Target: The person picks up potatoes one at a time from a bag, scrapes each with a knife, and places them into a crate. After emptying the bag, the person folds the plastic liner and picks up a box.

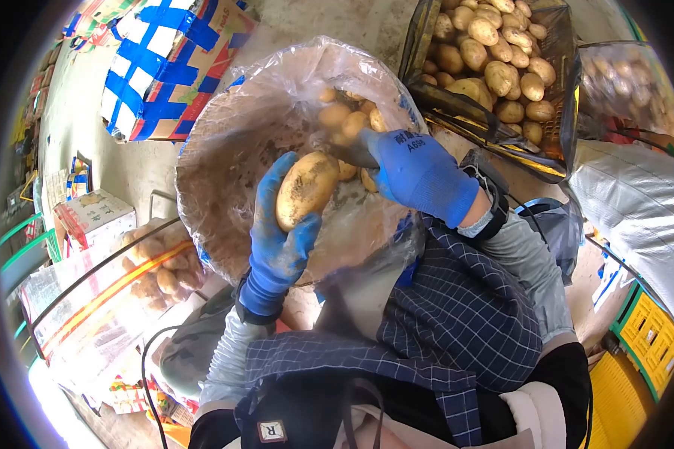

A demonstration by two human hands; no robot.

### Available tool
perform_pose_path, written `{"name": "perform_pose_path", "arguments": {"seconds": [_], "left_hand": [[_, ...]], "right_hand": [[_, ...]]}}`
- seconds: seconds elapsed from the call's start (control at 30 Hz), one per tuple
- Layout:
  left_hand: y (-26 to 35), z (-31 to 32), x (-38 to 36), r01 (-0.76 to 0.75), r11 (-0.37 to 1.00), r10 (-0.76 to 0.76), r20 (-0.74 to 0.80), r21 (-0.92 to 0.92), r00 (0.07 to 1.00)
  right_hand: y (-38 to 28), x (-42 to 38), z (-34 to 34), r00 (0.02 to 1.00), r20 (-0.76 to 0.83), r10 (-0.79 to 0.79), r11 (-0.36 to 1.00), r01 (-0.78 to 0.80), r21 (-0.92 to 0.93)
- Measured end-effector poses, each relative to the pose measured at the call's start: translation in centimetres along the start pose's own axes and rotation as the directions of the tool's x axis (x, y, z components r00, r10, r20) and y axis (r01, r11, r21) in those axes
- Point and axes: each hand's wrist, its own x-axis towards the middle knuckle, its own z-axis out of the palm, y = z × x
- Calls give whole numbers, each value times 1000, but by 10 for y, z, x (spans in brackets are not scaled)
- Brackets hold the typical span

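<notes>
While the left hand [277, 251], in a blue glove, grips a large potato [305, 188] upright between thumb and fingers, the right hand [419, 173], also gloved in blue, reaches into the open mouth of a clear plastic bag [240, 142]. Its fingers are buried among the potatoes there, so whether they are clenched on one cannot be told. A small heap of potatoes [344, 120] lies inside the bag, near the right fingertips; most of the bag's volume appears unfilled. Judged from this, bagging is at an early stage: a few potatoes are in, the held potato is at the bag's mouth but not yet inside. Beyond the bag, a mesh crate [554, 90] holds a large stock of potatoes. A filled sack [157, 269] lies to the left.
</notes>
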Motion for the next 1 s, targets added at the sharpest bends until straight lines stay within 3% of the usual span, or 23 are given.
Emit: {"name": "perform_pose_path", "arguments": {"seconds": [0.17,0.27,0.37,0.67,0.87,1.0], "left_hand": [[-2,0,-1,-56,991,58,-11,121,998],[-3,0,2,-61,993,63,-22,98,998],[-3,1,0,-46,994,49,-34,95,998],[-10,2,-4,-30,983,41,-58,180,997],[-14,5,-5,-5,990,15,-72,139,997],[-9,10,-8,86,994,-78,-100,71,992]], "right_hand": [[14,-4,18,988,-144,-46,997,53,47],[5,-1,4,1000,-17,22,1000,-22,3],[7,-4,9,1000,5,-22,998,22,56],[10,-13,18,992,-82,-97,989,105,106],[9,-13,11,984,176,30,971,-70,227],[7,-14,15,982,184,37,979,-72,192]]}}
